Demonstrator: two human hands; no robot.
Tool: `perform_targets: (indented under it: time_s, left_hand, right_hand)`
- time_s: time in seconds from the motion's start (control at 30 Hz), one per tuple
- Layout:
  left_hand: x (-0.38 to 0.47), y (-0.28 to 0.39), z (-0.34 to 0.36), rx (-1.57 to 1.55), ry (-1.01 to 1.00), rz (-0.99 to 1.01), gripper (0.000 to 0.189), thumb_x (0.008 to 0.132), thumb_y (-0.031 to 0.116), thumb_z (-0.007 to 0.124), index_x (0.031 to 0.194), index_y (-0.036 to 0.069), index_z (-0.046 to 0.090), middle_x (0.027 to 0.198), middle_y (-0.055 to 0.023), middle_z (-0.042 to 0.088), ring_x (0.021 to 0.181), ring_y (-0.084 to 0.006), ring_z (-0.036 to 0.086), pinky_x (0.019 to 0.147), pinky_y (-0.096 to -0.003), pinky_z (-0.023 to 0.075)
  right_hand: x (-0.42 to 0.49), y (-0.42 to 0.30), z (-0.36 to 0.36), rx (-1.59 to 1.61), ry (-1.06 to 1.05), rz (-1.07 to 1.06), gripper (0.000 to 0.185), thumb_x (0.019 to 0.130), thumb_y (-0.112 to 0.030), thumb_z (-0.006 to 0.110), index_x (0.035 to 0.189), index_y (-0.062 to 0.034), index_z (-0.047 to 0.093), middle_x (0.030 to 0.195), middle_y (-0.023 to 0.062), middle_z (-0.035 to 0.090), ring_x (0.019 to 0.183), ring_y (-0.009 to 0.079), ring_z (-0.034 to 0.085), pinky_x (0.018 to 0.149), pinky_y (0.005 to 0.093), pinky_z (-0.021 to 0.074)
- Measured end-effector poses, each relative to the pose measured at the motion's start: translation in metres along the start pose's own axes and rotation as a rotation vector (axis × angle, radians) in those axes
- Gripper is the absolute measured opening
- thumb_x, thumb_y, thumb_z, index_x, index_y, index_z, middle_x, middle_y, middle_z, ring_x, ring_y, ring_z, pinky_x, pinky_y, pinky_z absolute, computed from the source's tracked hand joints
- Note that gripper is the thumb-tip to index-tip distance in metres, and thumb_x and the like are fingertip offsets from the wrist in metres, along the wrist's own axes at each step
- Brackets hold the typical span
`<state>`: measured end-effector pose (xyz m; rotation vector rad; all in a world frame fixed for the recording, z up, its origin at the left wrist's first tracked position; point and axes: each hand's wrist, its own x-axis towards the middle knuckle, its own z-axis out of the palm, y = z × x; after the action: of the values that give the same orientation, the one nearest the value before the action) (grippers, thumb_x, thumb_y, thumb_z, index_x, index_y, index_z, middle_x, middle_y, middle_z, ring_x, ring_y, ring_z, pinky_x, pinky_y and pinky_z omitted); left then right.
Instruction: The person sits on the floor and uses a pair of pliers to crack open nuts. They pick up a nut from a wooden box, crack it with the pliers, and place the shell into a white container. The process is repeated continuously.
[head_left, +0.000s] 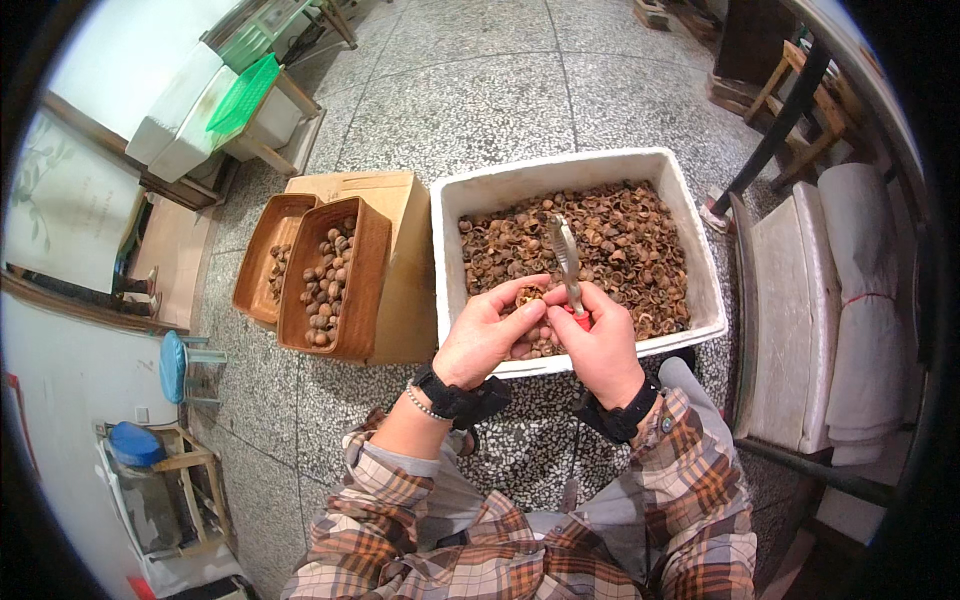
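Over the near edge of a white foam box (701, 262), my left hand (491, 322) holds a cracked nut (529, 294) between thumb and fingers. My right hand (600, 330) is close against it, its fingertips near the nut. A metal nutcracker (566, 259) with a red handle (582, 320) rests in my right hand, its head pointing away from me over the box. Many broken brown nutshells (615, 232) fill the box. To the left, a woven basket (367, 285) holds whole nuts (328, 281). Beside it, a second woven basket (251, 262) holds a small heap of brown pieces (278, 270).
Both baskets rest on a cardboard box (405, 262) left of the foam box. A blue stool (174, 367) stands farther left. A green plastic basket (244, 94) lies on a wooden stand at the upper left. A foam block (795, 315) and rolled cloth (866, 300) are at the right.
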<state>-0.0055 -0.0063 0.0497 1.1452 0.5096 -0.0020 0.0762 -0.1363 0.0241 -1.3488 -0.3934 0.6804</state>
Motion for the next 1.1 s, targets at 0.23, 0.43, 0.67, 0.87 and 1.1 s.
perform_targets:
  time_s: [0.23, 0.43, 0.67, 0.87, 1.1]
  left_hand:
    - [0.001, -0.007, -0.009, 0.127, -0.082, 0.008, 0.035, 0.098, 0.014, 0.053, 0.132, 0.005, 0.052, 0.086, 0.0018, 0.060, 0.070, -0.0013, 0.051, 0.053, -0.0153, 0.0363]
    - [0.003, -0.017, -0.004, 0.346, -0.048, 0.195, 0.037, 0.098, 0.011, 0.052, 0.134, 0.004, 0.049, 0.086, 0.0007, 0.061, 0.069, -0.0012, 0.051, 0.053, -0.0158, 0.0372]
    - [-0.004, -0.002, -0.003, 0.272, -0.142, 0.074, 0.044, 0.097, 0.010, 0.052, 0.140, 0.006, 0.043, 0.083, -0.0005, 0.062, 0.065, -0.0012, 0.050, 0.051, -0.0161, 0.0360]
    - [-0.006, 0.004, -0.005, 0.202, -0.176, -0.017, 0.048, 0.097, 0.009, 0.052, 0.143, 0.008, 0.040, 0.081, -0.0005, 0.061, 0.063, -0.0018, 0.049, 0.050, -0.0163, 0.0349]
    - [-0.010, 0.002, -0.009, 0.155, -0.173, 0.028, 0.049, 0.096, 0.010, 0.053, 0.143, 0.007, 0.039, 0.095, -0.0011, 0.061, 0.070, -0.0039, 0.054, 0.052, -0.0165, 0.0384]
  right_hand:
    - [0.007, -0.002, -0.005, -0.183, 0.023, -0.068, 0.014, 0.091, -0.013, 0.062, 0.095, 0.0004, 0.061, 0.080, 0.0044, 0.064, 0.068, 0.0089, 0.063, 0.057, 0.0230, 0.0496]
    - [0.007, -0.002, -0.002, -0.313, -0.010, -0.136, 0.015, 0.090, -0.015, 0.064, 0.093, 0.0001, 0.062, 0.076, 0.0036, 0.062, 0.065, 0.0079, 0.060, 0.055, 0.0236, 0.0491]
    - [0.009, -0.005, -0.006, -0.121, 0.004, 0.097, 0.015, 0.092, -0.016, 0.062, 0.096, -0.0010, 0.062, 0.070, 0.0009, 0.061, 0.062, 0.0076, 0.059, 0.054, 0.0227, 0.0486]
    - [0.008, -0.007, -0.008, 0.001, 0.028, 0.109, 0.015, 0.094, -0.016, 0.060, 0.098, -0.0016, 0.060, 0.070, 0.0007, 0.062, 0.059, 0.0056, 0.056, 0.053, 0.0211, 0.0465]
    - [0.008, -0.008, -0.012, 0.180, 0.027, 0.120, 0.014, 0.095, -0.016, 0.059, 0.096, -0.0018, 0.060, 0.069, -0.0004, 0.060, 0.056, 0.0060, 0.055, 0.051, 0.0205, 0.0443]
